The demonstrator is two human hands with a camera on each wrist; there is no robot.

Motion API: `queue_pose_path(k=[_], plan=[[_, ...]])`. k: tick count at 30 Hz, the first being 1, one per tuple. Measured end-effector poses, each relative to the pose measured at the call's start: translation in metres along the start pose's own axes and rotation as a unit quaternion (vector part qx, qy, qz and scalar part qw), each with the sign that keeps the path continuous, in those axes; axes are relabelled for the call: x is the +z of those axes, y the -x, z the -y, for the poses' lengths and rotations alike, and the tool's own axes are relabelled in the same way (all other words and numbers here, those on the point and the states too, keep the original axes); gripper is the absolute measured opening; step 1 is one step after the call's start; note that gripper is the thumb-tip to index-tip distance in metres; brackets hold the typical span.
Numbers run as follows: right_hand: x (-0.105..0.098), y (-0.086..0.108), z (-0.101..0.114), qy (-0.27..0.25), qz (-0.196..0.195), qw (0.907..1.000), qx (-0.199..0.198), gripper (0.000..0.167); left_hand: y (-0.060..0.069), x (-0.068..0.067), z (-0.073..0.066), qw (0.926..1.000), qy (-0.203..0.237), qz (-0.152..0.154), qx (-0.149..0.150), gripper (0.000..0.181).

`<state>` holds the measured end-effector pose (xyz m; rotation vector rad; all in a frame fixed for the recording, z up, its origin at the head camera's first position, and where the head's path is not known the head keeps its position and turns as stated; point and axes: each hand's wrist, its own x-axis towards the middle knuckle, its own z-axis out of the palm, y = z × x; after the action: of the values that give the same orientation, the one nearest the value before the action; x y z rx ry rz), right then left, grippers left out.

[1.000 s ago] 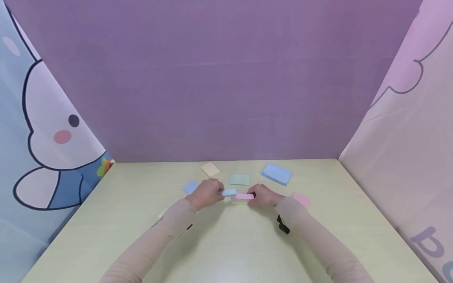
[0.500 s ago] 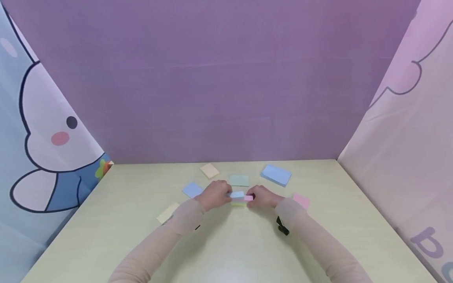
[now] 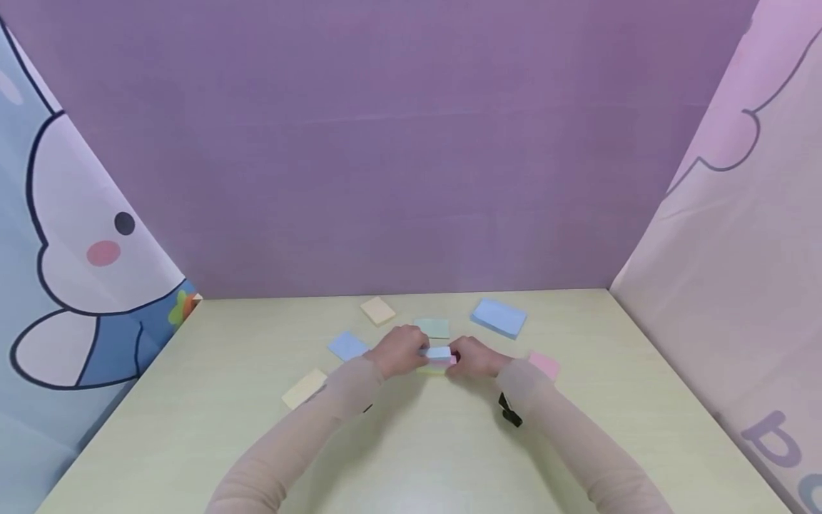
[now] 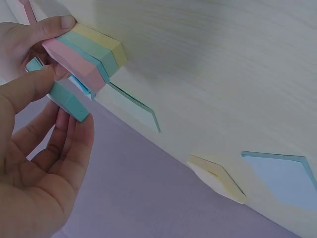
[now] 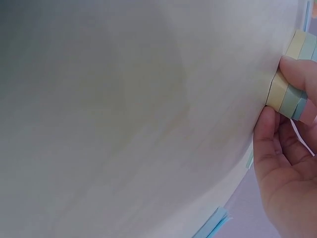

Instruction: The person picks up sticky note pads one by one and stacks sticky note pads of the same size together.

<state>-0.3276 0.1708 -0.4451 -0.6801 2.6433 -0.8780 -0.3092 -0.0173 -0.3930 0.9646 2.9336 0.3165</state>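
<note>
My left hand [image 3: 399,351] [image 4: 54,153] pinches a thin blue pad [image 3: 439,353] [image 4: 68,100] between thumb and fingers, just above a layered stack. That stack [image 4: 91,54] [image 5: 288,94] has a yellow pad at the bottom, green above it and pink on top. My right hand [image 3: 478,357] [image 5: 285,163] grips the stack's right side, thumb on one edge and fingers on the opposite one. In the left wrist view a narrow gap shows between the blue pad and the pink one.
Behind the hands lie a green pad [image 3: 433,328], a cream pad [image 3: 377,311] and a thick blue pad [image 3: 498,318]. Further left are a blue pad [image 3: 347,346] and a yellow pad [image 3: 305,388]; a pink pad [image 3: 544,365] lies by the right wrist. A purple backdrop [image 3: 411,150] stands behind the table.
My left hand has moved right with the blue pad, which is now over the pink top of the stack. The right hand has kept its grip. More of the yellow pad at left shows.
</note>
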Motion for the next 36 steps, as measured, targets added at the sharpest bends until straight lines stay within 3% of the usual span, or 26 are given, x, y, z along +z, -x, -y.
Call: queue_pose_path(k=[16,27,36], plan=[[0.0,0.001,0.002,0.02,-0.008,0.9997,-0.011,0.009,-0.011,0.01,-0.003,1.0,0.0,0.008,0.005,0.011],[-0.001,0.003,0.003,0.02,-0.006,0.9997,0.008,0.009,-0.013,0.013,-0.004,0.9998,-0.01,0.004,0.017,0.01],[-0.001,0.001,0.001,0.024,-0.013,0.9996,-0.008,0.01,-0.015,0.014,-0.005,0.9997,-0.009,-0.001,0.022,0.009]])
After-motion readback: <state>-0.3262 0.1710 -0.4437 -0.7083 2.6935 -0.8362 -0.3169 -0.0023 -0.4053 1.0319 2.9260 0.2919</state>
